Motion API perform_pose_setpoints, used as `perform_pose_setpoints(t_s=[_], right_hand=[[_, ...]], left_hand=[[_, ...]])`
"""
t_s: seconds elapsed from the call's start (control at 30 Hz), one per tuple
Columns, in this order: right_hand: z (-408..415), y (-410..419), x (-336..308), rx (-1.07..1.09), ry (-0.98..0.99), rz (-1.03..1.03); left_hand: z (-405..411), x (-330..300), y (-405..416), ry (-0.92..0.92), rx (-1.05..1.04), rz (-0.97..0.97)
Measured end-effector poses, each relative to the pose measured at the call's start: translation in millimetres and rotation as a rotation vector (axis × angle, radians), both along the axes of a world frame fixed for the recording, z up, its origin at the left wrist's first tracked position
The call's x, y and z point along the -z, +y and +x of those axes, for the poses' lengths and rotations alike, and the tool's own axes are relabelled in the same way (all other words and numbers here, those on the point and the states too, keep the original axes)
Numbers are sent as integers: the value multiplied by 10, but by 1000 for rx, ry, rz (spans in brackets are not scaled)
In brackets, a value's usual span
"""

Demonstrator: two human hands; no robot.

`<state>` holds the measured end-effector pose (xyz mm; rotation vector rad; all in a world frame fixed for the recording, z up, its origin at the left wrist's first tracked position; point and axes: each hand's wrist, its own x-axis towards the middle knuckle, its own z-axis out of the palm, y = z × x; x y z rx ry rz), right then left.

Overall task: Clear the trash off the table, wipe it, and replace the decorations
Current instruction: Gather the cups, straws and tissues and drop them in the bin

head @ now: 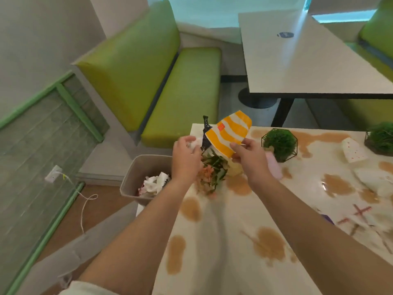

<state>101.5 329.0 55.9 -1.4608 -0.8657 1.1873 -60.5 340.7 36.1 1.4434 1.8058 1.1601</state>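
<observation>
My right hand point(247, 157) grips a flattened yellow-and-white striped paper bag point(229, 133), held up over the far left part of the white table point(223, 241). My left hand point(185, 156) is closed on a crumpled white napkin point(195, 143) at the table's left edge, above the grey trash bin point(136, 175). A pile of food scraps point(212, 175) lies on the table under both hands. Brown spill stains point(270, 245) cover the tabletop. A small dark tower figurine point(205, 126) stands behind the bag.
Two green plant decorations in wire frames point(279, 143) point(380, 137) sit at the table's far side, with a white paper carton point(353, 150), a pink object point(274, 167) and torn wrappers point(361, 216) at right. A green booth seat point(182, 92) and another table point(308, 56) lie beyond.
</observation>
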Motion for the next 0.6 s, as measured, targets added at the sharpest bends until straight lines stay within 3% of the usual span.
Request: perform_pose_setpoints(t_s=[0.17,0.33,0.6], right_hand=[[-901,23,153,-103,-49,-5],[-1475,30,468,-170,-206,-40],[-2055,108,951,-195,-324,-173]], left_hand=[[-1013,285,-100,-37,-137,-105],[-1671,627,-168,52,-220,-267],[-2309,1057,-220,91,-145,-463]])
